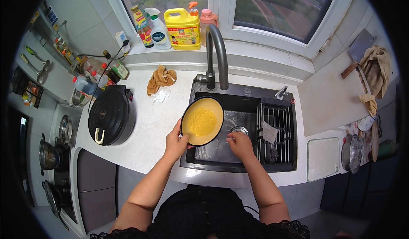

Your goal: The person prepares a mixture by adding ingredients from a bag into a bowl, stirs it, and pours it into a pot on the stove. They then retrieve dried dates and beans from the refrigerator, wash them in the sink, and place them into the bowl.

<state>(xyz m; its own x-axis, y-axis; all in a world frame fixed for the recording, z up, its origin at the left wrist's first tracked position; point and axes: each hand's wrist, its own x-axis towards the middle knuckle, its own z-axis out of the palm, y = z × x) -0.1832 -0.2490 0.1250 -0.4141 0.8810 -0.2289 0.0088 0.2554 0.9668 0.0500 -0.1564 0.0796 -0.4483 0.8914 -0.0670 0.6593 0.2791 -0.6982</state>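
Observation:
My left hand (177,140) grips the near left side of a bowl (217,111) with a pale yellow inside and a dark blue rim. Fine yellow grain, like millet (202,121), lies in the bowl. The bowl is held over the left part of a dark sink (204,167), with its opening facing me. To its right, my right hand (240,145) hovers over the basin with curled fingers; whether anything is between them cannot be seen. Just beyond those fingers is a metal drain fitting (239,130). Above the sink arches a grey faucet (220,50).
A rack (260,124) holding a pale scrubbing pad (269,132) spans the sink's right side. A black electric cooker (110,114) and a brown cloth (160,80) occupy the left counter. Bottles and a yellow jug (182,30) line the windowsill. A glass-edged board (322,159) lies right.

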